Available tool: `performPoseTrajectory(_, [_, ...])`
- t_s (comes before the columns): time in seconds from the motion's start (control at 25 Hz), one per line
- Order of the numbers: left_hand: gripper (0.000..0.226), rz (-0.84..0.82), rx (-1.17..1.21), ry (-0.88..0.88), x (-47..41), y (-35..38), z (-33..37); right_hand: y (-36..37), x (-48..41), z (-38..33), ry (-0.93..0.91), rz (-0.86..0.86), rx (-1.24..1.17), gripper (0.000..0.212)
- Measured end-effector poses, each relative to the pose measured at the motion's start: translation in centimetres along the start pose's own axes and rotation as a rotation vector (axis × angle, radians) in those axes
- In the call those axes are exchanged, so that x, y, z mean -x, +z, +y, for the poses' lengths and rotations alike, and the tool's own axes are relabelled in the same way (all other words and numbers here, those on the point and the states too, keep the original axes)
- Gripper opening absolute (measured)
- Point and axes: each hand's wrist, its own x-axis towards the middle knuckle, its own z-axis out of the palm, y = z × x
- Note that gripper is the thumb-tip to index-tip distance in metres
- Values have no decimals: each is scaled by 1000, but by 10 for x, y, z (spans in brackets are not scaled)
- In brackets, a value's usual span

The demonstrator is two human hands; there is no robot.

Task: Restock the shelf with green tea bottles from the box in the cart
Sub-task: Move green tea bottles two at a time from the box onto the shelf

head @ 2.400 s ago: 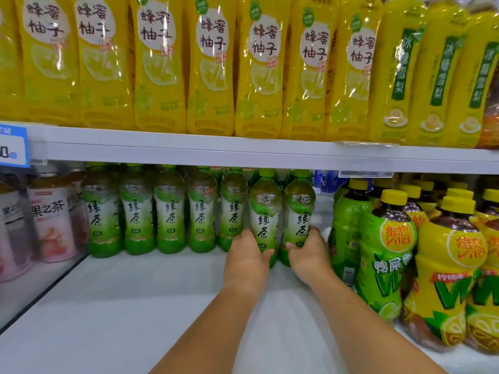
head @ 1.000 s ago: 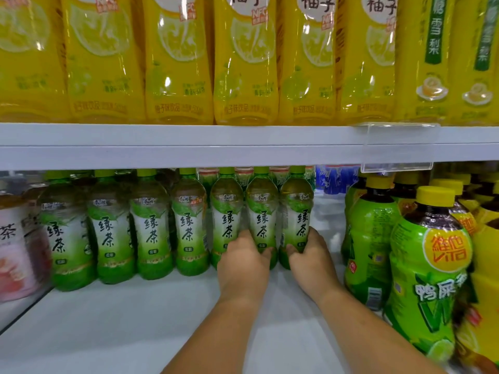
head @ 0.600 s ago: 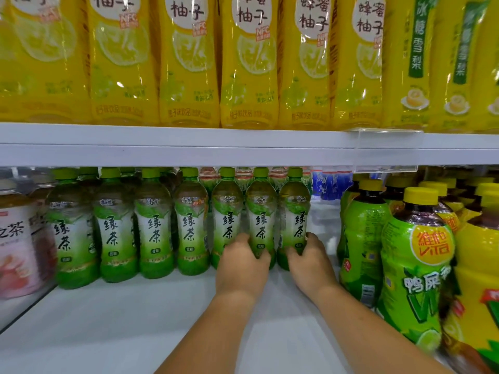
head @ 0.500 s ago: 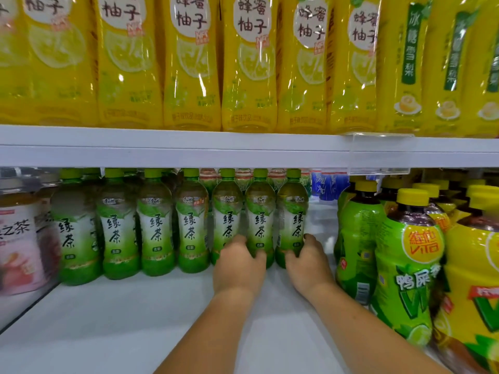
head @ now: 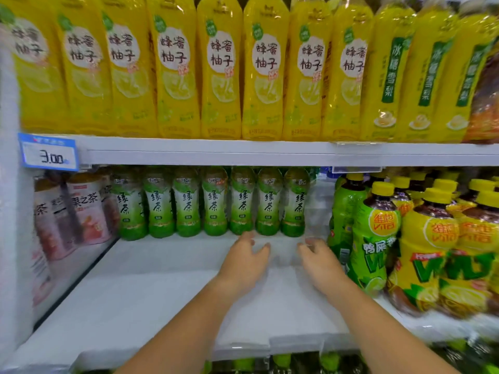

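Both my hands are empty, fingers loose and spread. My left hand (head: 244,261) and right hand (head: 318,261) are over the white shelf (head: 151,279). The green tea bottles (head: 213,203) stand in a row at 12 o'clock, caps hidden by the upper shelf lip. I can't tell if my left fingertips touch them. Frame is blurred; the green caps (head: 280,360) at 6 o'clock are cut off.

Your green tea bottles (head: 213,203) show green-and-white labels with dark characters on the white shelf (head: 151,287). Above them, honey pomelo bottles (head: 220,68) are yellow with white ovals. At your right, yellow-capped bottles (head: 378,238) wear green or yellow wraps, and the price tag (head: 48,152) is blue-edged white.
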Motion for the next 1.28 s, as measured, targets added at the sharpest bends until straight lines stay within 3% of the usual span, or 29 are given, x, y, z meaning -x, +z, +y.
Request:
performPoseTrajectory(0.2, [62,-124,41,-130,35,-33,4,-26,43,-6,29,-161,67,43])
performPoseTrajectory(0.52, [60,-336,47,-463,101,-79,56,-65,119,-47,326,-293,33,40])
performPoseTrajectory(0.68, [43,-352,96,-455,151,-101,102,-107,165,-82,387,-328,36,40])
performPoseTrajectory(0.96, [44,-515,101,-493,223,-132,203,-199,255,-138,606,-316,-34,42])
performPoseTrajectory(1.28, [43,-697,95,-371,275,-117,249,-288,351,-168,741,-182,-10,44])
